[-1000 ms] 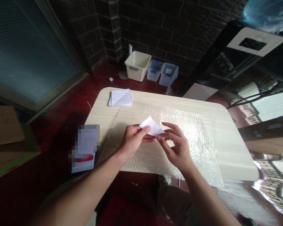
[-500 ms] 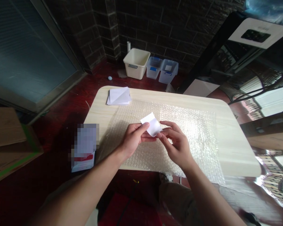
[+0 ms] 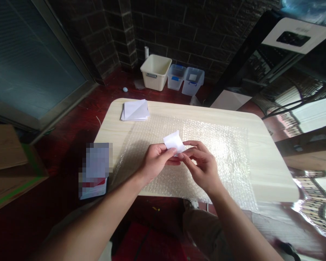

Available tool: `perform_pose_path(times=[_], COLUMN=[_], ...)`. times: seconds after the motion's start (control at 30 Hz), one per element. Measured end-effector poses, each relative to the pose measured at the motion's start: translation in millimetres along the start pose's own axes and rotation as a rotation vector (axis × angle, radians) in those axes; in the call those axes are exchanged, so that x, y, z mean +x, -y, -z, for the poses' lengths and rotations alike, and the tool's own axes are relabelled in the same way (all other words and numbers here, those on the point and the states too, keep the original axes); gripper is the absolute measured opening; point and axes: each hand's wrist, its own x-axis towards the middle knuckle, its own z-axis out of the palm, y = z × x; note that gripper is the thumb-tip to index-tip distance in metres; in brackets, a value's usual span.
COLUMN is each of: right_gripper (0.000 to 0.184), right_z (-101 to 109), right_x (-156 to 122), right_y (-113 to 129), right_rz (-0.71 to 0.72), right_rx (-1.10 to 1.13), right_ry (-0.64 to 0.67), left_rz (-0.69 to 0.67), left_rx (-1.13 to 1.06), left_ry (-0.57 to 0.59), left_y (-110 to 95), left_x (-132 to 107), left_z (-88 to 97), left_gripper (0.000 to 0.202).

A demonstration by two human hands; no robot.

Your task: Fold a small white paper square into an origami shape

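A small white piece of paper (image 3: 174,140) is held up over the table between both hands. My left hand (image 3: 158,159) grips its lower left part, thumb on top and fingers behind. At its lower right corner my right hand (image 3: 199,161) pinches the edge with thumb and fingertips. Beneath the hands, a sheet of bubble wrap (image 3: 217,152) spreads over the pale wooden table (image 3: 274,170). A stack of white paper sheets (image 3: 136,110) lies at the table's far left corner.
On the floor behind the table stand a cream basket (image 3: 155,76) and two clear plastic bins (image 3: 176,78). Cardboard boxes (image 3: 5,152) sit at the left, and another cardboard box (image 3: 312,150) is on the right. A black-and-white appliance (image 3: 296,34) stands at the back right.
My left thumb has slid down and right along the paper, toward the right hand. The paper now looks bent, its upper edge curled. The right hand has hardly moved.
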Motion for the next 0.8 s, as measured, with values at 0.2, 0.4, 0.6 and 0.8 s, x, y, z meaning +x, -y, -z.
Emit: perform_pose_path(times=[0.2, 0.4, 0.6, 0.8], right_gripper=[0.020, 0.033, 0.028, 0.027], right_z=[-4.0, -7.0, -6.9, -6.1], right_x=[-4.8, -5.4, -3.2, -4.6], right_y=[-1.7, -0.1, 1.4, -1.0], right_rz=[0.310, 0.433, 0.434, 0.453], right_rx=[-0.272, -0.405, -0.421, -0.416], right_ry=[-0.066, -0.053, -0.125, -0.119], left_rz=[-0.047, -0.108, -0.153, -0.173], left_rx=[-0.068, -0.064, -0.060, -0.084], left_ry=[-0.094, -0.162, -0.131, -0.089], left_y=[1.4, -2.9, -5.4, -3.6], left_x=[0.2, -0.4, -2.2, -2.2], left_z=[-1.2, 0.5, 3.0, 2.9], left_gripper=[0.025, 0.024, 0.032, 0.030])
